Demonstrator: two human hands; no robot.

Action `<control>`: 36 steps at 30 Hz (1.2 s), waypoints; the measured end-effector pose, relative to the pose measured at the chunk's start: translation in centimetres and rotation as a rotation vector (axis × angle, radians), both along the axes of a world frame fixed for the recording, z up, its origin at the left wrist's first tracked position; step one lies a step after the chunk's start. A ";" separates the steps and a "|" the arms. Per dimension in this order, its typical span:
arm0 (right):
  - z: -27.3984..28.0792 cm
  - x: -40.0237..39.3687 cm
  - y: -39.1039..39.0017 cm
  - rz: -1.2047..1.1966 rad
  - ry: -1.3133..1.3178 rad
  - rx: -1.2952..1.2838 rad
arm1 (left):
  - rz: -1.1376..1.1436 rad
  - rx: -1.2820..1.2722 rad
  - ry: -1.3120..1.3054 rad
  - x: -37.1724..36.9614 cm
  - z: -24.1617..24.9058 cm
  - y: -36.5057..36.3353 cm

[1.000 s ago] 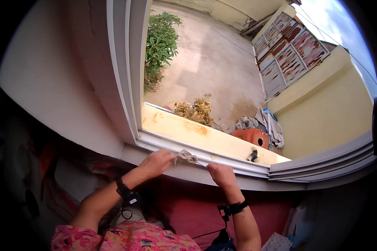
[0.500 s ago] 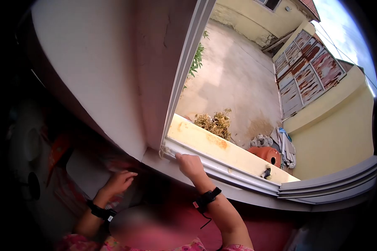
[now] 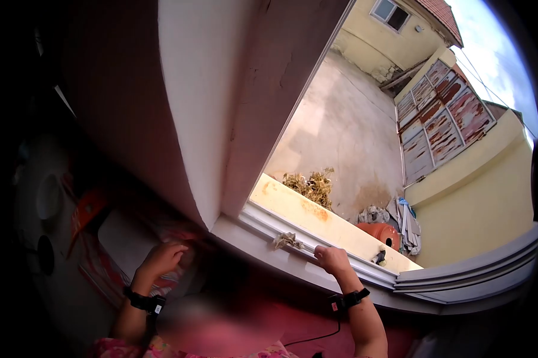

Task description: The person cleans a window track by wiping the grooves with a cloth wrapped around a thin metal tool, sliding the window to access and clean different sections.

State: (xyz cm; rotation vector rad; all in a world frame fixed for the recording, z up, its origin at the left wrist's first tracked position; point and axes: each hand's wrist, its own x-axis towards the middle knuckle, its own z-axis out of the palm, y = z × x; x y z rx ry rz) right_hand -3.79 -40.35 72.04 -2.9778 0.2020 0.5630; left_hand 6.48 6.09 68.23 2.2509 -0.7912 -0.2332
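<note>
My right hand (image 3: pixel 332 261) is closed at the white window track (image 3: pixel 364 267), fingers pinched together. Whatever it may hold is too small to make out. Just left of its fingertips, a crumpled, dirty whitish cloth (image 3: pixel 287 241) lies across the track, with a small gap between cloth and fingers. My left hand (image 3: pixel 165 259) hovers below the sill in shadow, its fingers curled in, and I see nothing in them. Both wrists wear black bands.
A pale wall (image 3: pixel 200 89) rises on the left beside the window opening. Sliding frames (image 3: pixel 472 268) stack at the right end. Outside are a ledge (image 3: pixel 293 200), a dry plant (image 3: pixel 311 186), an orange container (image 3: pixel 381 233) and a rusty gate (image 3: pixel 445 116). Striped fabric (image 3: pixel 96 268) lies lower left.
My right hand has moved right along the track, and the cloth has shifted the same way from the left corner. My left hand's fingers have curled in. The view has turned slightly.
</note>
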 end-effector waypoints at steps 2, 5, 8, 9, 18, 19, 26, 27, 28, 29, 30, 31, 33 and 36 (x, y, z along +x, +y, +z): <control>0.3 -1.9 -2.2 -0.060 0.014 -0.010 | 0.077 0.015 0.010 -0.6 0.6 1.3; 1.0 -1.7 -1.0 -0.062 0.023 -0.010 | 0.158 0.071 0.091 -1.0 0.1 3.0; 1.0 1.9 3.3 0.001 0.027 -0.002 | 0.175 0.090 0.116 -1.0 -0.8 3.8; 0.3 3.5 4.8 0.050 0.010 -0.001 | 0.161 0.070 0.101 -0.9 -1.1 3.9; -0.9 11.2 12.6 0.294 -0.241 0.110 | 0.119 0.014 -0.003 -0.5 1.5 1.9; -1.1 10.5 12.2 0.281 -0.228 0.081 | 0.120 0.011 -0.007 -0.4 1.8 1.9; 2.7 6.3 3.8 0.112 0.151 -0.104 | 0.246 -0.018 0.043 -1.5 1.2 4.6; 3.1 5.8 3.0 0.074 0.164 -0.072 | 0.267 0.021 0.095 -1.5 1.1 5.2; 3.1 5.9 3.0 0.075 0.163 -0.074 | 0.289 0.061 0.149 -1.6 0.9 5.5; 3.1 6.0 3.2 0.070 0.127 -0.035 | 0.291 0.060 0.149 -1.8 0.8 5.6; 2.9 6.1 3.5 0.064 0.091 0.005 | 0.287 0.041 0.101 -1.9 0.7 5.7; 2.5 6.9 4.8 0.082 0.078 -0.002 | 0.281 0.025 0.054 -2.1 0.7 5.9; 1.3 8.8 8.0 0.103 0.018 0.045 | 0.264 0.015 0.048 -2.0 0.0 5.9; -1.8 11.9 12.8 0.198 -0.159 0.047 | 0.241 -0.006 0.019 -1.9 0.4 5.5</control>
